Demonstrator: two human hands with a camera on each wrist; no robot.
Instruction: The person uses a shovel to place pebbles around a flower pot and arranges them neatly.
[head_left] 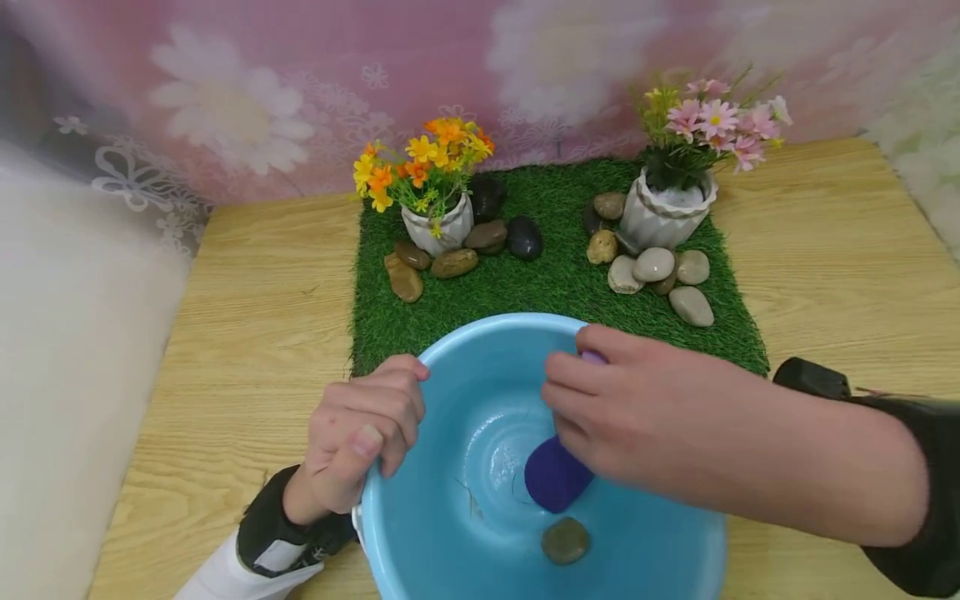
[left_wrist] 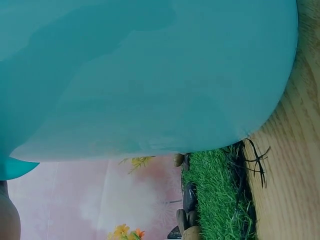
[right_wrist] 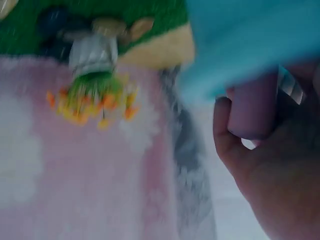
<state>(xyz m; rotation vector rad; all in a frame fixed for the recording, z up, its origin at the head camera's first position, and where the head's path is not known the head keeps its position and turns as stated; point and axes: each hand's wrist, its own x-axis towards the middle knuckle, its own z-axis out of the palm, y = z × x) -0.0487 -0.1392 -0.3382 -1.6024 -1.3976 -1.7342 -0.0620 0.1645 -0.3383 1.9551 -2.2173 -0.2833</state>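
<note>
A light blue bucket [head_left: 401, 533] stands at the near edge of the view, and its outer wall [left_wrist: 150, 85] fills most of the left wrist view. My left hand [head_left: 367, 425] grips its left rim with curled fingers. Over the bucket's right side, my right hand [head_left: 622, 400] holds a small purple shovel [head_left: 557, 475] by its lavender handle [right_wrist: 254, 107]. The shovel's dark, rounded blade points down into the bucket; my hand hides where it joins the handle. A brownish-green stone [head_left: 566, 541] lies inside near the blade.
Behind the bucket, a green turf mat [head_left: 480, 300] lies on the wooden table [head_left: 262, 333]. On it stand a white pot [head_left: 442, 225] of orange and yellow flowers and another white pot [head_left: 663, 217] of pink flowers, with several stones [head_left: 654, 264] around them. A floral cloth [head_left: 420, 67] hangs behind.
</note>
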